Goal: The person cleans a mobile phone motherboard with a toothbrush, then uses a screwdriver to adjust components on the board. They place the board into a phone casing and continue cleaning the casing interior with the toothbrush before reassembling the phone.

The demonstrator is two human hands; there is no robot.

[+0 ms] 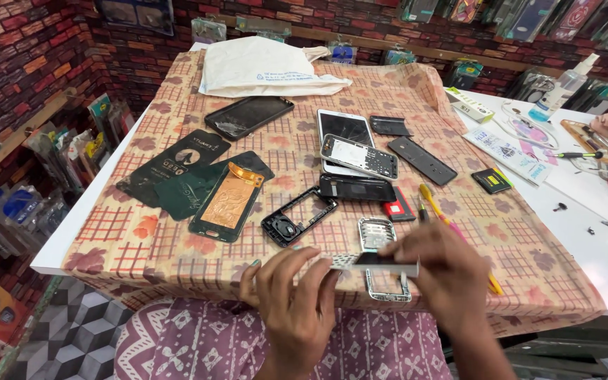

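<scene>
Both hands, left hand [297, 299] and right hand [439, 271], pinch 1 thin phone part [373, 264]; dismantled phone pieces [357, 156] cover the cloth [529, 260]; reassembly looks unfinished.

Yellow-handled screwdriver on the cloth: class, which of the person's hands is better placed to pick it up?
Probably the right hand: the yellow-handled screwdriver lies just beyond it, while the left hand is farther off. Both hold the thin phone part.

A matt, patterned cloth [388, 91] covers the smooth white desk [599, 232]. The hands [374, 281] hold a thin board [374, 263] with a metallic sheen. The phone [249, 115] has cracked glossy glass. One back [230, 200] shows a coppery foil. The bag [262, 67] looks like soft white plastic.
</scene>
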